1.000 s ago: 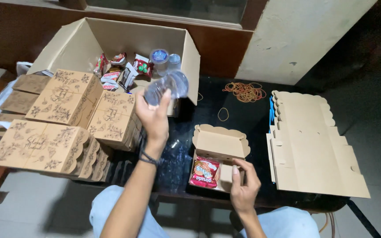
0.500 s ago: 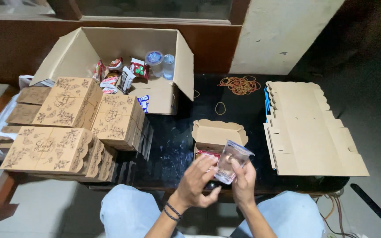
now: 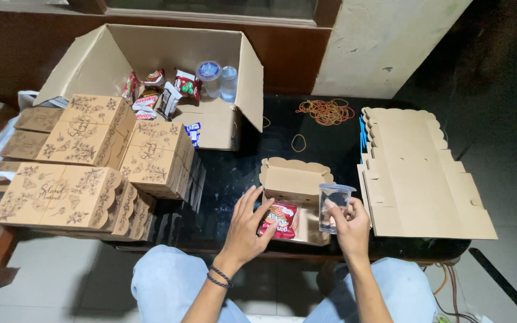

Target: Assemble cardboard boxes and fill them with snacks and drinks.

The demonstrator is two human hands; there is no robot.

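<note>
Black glossy table point(image 3: 246, 173) is set against a wood-panelled wall. A clear cup point(image 3: 334, 206) is gripped by the right hand point(image 3: 349, 224) over the small open box point(image 3: 297, 197); at nine o'clock, the left hand point(image 3: 248, 227) is spread beside a red snack packet point(image 3: 279, 219).

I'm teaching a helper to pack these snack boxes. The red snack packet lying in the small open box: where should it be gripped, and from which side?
Probably from above, at the left edge of the red snack packet. It lies flat in the small open box, so its face and edges are exposed upward, while the box walls block a side approach. The left hand already rests there; the right hand holds a clear cup at the other side.
</note>
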